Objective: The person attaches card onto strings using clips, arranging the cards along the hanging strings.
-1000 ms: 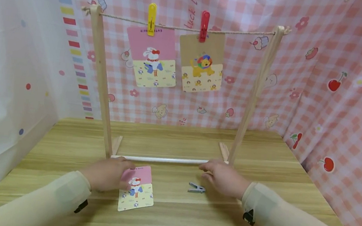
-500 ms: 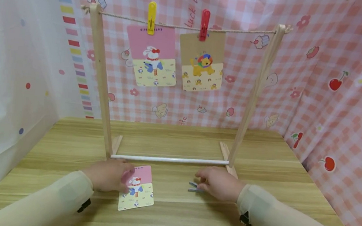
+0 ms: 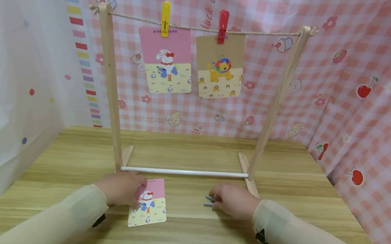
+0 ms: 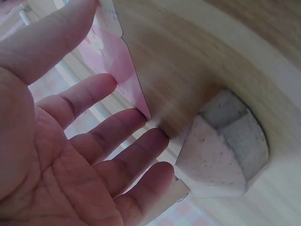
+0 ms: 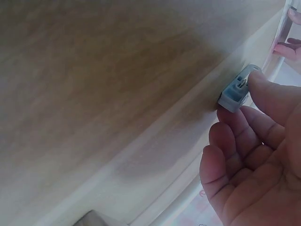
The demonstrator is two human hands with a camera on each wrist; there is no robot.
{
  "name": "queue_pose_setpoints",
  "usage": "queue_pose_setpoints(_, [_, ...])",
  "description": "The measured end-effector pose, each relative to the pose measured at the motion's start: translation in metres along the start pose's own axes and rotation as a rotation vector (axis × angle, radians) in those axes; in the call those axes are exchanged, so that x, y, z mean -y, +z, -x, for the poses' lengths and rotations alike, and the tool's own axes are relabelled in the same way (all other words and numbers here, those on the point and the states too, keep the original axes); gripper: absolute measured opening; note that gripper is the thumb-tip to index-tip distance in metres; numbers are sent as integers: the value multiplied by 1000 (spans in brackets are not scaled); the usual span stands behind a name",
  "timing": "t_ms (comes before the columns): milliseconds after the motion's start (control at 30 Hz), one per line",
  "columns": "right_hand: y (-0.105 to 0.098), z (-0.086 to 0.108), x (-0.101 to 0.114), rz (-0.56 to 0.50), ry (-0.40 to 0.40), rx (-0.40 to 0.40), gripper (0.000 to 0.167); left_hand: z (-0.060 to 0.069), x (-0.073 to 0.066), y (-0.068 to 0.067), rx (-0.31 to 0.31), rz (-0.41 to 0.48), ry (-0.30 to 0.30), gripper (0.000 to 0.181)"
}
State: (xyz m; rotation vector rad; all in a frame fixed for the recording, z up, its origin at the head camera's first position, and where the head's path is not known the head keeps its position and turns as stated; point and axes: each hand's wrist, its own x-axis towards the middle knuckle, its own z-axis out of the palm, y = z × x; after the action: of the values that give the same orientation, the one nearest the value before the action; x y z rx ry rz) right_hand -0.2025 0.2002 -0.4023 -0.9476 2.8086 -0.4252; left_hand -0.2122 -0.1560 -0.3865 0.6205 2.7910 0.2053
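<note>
In the head view, a pink-and-yellow rabbit card [image 3: 152,211] lies flat on the table in front of the rack. My left hand [image 3: 120,187] rests at its left edge. The fingers are loosely bent and spread, with fingertips against the card's pink part in the left wrist view. A grey-blue clothespin [image 3: 209,204] lies to the right of the card, partly hidden by my right hand [image 3: 235,201]. In the right wrist view, my thumb and forefinger pinch this clothespin [image 5: 237,90] close to the tabletop.
A wooden rack [image 3: 111,85] carries a string [image 3: 258,34]. A yellow clothespin [image 3: 165,18] holds a rabbit card [image 3: 166,61] there, and a red clothespin [image 3: 222,26] a lion card [image 3: 219,67]. A white bar [image 3: 186,172] joins the rack's feet. Curtains surround the table.
My right hand has moved left and slightly down onto the clothespin and now pinches it. The left hand has stayed at the card's edge, nearly still.
</note>
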Motion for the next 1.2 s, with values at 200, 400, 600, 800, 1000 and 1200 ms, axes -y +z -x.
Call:
queue_pose_setpoints(200, [3, -3, -1, 8, -9, -3, 12, 2, -3, -3, -8, -10, -8, 48])
queue_pose_setpoints(400, [4, -8, 1, 32, -14, -12, 23, 0, 0, 1, -10, 21, -15, 53])
queue_pose_setpoints(600, [3, -10, 7, 61, -10, -8, 36, -1, 2, 3, -17, 56, -28, 59])
queue_pose_setpoints(800, [6, -11, 6, 85, -12, -16, 32, -1, 3, 2, -31, 44, -22, 62])
queue_pose_setpoints(1000, [7, -11, 6, 97, -19, -26, 28, -1, 2, 2, -38, 38, -31, 63])
queue_pose_setpoints(1200, [8, -11, 6, 88, 1, -20, 26, 0, 3, 2, -41, 38, -31, 64])
